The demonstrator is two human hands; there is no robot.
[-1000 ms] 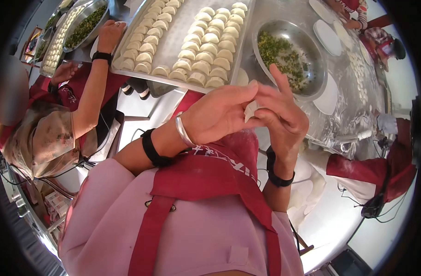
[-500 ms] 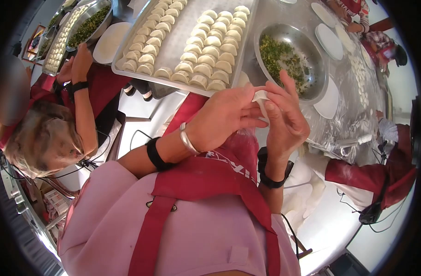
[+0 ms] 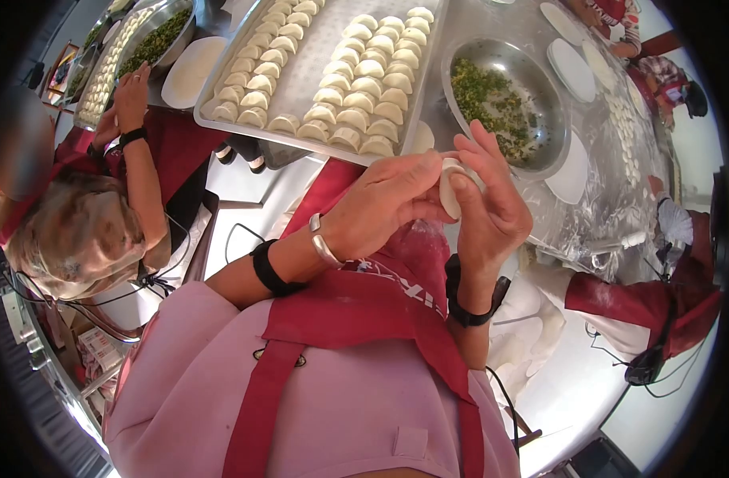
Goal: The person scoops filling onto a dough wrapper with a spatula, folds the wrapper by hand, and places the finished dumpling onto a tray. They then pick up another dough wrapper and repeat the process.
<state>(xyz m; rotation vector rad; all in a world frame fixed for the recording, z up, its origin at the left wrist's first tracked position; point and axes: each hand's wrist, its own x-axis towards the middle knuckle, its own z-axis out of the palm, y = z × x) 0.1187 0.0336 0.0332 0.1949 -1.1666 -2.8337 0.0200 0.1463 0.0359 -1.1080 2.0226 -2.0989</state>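
Note:
A pale folded dumpling is held between my two hands, in front of my red apron. My left hand, with a silver bangle at the wrist, pinches its left side. The thumb and fingers of my right hand press on its right side. Just beyond my hands are a steel bowl of chopped green and yellow filling and a metal tray with rows of folded dumplings.
At the left, a co-worker's hands are near another filling bowl and a dumpling tray. White plates and a plastic-covered table lie at the right. Other people in red aprons stand around the table.
The dumpling has turned and shows more of its pale face, and my left fingers have curled in closer around it. The co-worker's hands at the left have moved up slightly.

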